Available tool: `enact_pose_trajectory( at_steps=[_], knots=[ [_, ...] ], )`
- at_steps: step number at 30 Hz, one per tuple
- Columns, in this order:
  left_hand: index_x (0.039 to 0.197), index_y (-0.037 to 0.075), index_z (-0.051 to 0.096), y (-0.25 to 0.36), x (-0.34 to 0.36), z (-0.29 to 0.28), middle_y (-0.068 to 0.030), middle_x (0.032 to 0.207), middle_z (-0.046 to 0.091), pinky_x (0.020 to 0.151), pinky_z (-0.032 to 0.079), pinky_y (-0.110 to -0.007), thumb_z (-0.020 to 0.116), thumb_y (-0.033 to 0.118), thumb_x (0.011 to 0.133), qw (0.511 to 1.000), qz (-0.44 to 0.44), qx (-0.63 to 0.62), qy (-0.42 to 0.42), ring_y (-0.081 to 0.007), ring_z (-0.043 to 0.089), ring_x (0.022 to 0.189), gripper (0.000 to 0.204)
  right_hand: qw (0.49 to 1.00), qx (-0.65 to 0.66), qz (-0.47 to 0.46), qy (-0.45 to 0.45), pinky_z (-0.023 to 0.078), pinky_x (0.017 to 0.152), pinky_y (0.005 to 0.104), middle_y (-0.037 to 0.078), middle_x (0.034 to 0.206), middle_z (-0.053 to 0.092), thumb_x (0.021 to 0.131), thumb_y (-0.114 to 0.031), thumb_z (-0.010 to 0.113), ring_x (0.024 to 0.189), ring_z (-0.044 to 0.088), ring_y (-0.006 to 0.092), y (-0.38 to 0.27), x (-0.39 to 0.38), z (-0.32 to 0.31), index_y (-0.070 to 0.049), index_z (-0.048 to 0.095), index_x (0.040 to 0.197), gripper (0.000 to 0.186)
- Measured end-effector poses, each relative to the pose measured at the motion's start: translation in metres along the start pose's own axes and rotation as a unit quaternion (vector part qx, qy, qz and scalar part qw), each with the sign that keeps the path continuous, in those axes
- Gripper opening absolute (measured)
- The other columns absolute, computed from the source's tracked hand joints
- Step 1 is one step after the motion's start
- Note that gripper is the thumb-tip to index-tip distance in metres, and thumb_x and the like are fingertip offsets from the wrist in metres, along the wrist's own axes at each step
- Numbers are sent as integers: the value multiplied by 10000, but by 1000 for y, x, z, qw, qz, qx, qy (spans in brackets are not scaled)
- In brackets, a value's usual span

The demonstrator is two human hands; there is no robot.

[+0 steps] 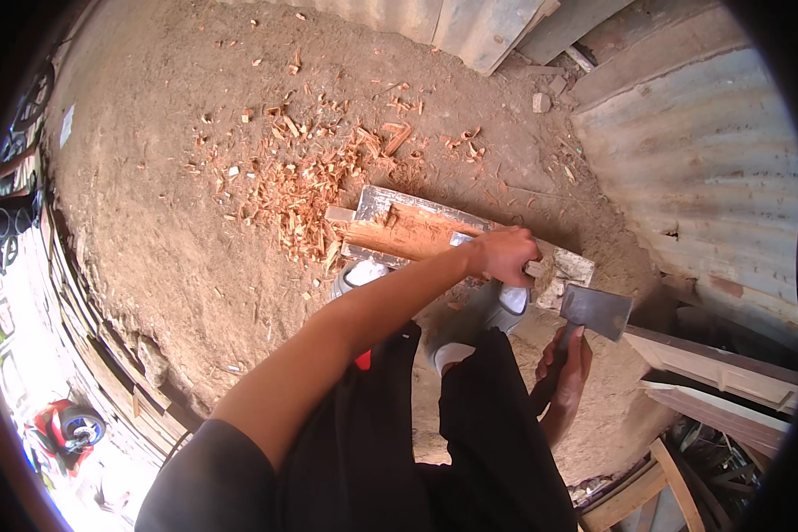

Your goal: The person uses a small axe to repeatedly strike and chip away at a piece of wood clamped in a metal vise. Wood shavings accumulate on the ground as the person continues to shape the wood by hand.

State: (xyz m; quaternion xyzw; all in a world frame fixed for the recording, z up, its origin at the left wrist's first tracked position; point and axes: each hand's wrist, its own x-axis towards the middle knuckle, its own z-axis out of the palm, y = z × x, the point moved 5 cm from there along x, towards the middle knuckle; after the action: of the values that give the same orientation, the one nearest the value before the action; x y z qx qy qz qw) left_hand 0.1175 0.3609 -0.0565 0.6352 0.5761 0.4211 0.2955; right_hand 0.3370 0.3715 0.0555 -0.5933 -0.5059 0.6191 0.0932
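Note:
My left hand (504,257) grips what looks like a chisel, its pale blade (459,238) low over a reddish-brown hollowed groove in a wooden workpiece (390,232), its short handle (535,268) poking out rightward. The workpiece lies across the dirt by my shoes, a pale, rough chunk (572,266) at its right end. My right hand (566,363), lower right of the left, is closed round the dark handle of a hammer-like tool with a flat grey rectangular head (597,310), held beside that end.
Wood shavings (301,177) are scattered over the dirt floor (151,266). Corrugated sheets (700,168) lean at upper right, boards (718,381) and a wooden frame (634,496) at lower right. Long poles (106,346) and a red motorbike (58,426) show at left.

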Motion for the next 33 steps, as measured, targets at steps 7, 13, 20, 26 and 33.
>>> enact_pose_trajectory(
  at_steps=[7,13,20,26,33],
  knots=[
    [753,2,694,-7,-6,17,-217,746,689,752,571,-487,773,255,696,999,-9,16,-49,-417,705,796,271,996,-70,46,-13,403,402,306,34,619,478,1072,-532,491,433,485,154,15,14,25,-76,526,941,476],
    [755,-13,692,-8,-7,2,-225,736,687,755,574,-489,774,238,697,999,-32,-11,12,-429,705,792,270,997,33,-13,61,381,383,289,22,609,472,1068,-545,495,414,461,133,4,12,24,-98,521,931,469],
    [766,-24,692,-4,-9,-7,-246,758,688,768,572,-495,768,204,700,999,-29,1,16,-449,699,803,248,998,-60,0,18,412,399,300,36,605,483,1093,-458,482,430,495,146,-8,13,20,-69,528,896,439],
    [765,-22,688,-8,-9,-5,-256,776,687,786,565,-509,763,215,700,998,-56,-10,-12,-449,698,830,258,990,-141,19,-3,404,404,287,34,628,494,1092,-451,478,450,489,134,-4,17,34,-67,524,890,436],
    [777,-14,695,-8,-7,-10,-254,804,692,800,560,-505,770,228,700,998,-65,-25,-9,-442,696,846,265,997,-63,-10,48,395,396,296,21,615,481,1076,-507,497,429,474,134,3,22,22,-88,520,887,460]
  ],
)
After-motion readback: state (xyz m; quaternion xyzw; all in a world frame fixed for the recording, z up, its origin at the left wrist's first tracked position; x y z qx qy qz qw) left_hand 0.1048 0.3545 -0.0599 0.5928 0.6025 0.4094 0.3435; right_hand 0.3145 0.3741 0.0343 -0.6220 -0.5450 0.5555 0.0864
